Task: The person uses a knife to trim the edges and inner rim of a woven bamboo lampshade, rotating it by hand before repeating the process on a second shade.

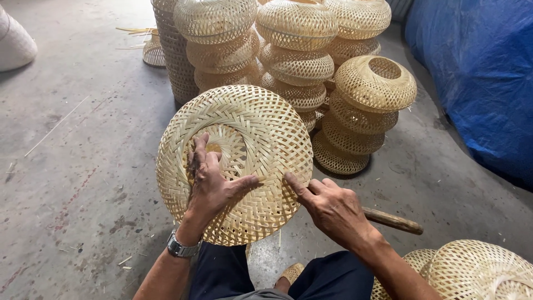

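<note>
At the far left, a pale rounded thing [14, 39] sits at the edge of the grey concrete floor [83, 139], too cut off to tell what it is. Thin loose bamboo strips [55, 126] lie on the floor near it. The left hand [208, 180], with a silver wristwatch [180, 247] on its arm, reaches into the middle hole of the round, pale yellow woven bamboo basket [236, 164]. Its fingers hook over the inner rim and its thumb presses the weave, so it grips the basket and keeps it from slipping. The basket stands tilted up on the person's lap, above the dark blue trousers [222, 272], with its face turned to the eyes so the weave is easy to see. The right hand [333, 211] sits at the basket's lower right edge, fingers bent, fingertips pushing on the rim, pinching rather than holding tight. Behind it stand tall stacks of the same woven bamboo baskets [294, 61], piled up to save room. A brown wooden stick [391, 221] lies on the floor just past the right wrist, close by. Two more woven baskets [472, 269] rest at the bottom right, and a big blue plastic sheet [477, 78] covers something at the far right.
</note>
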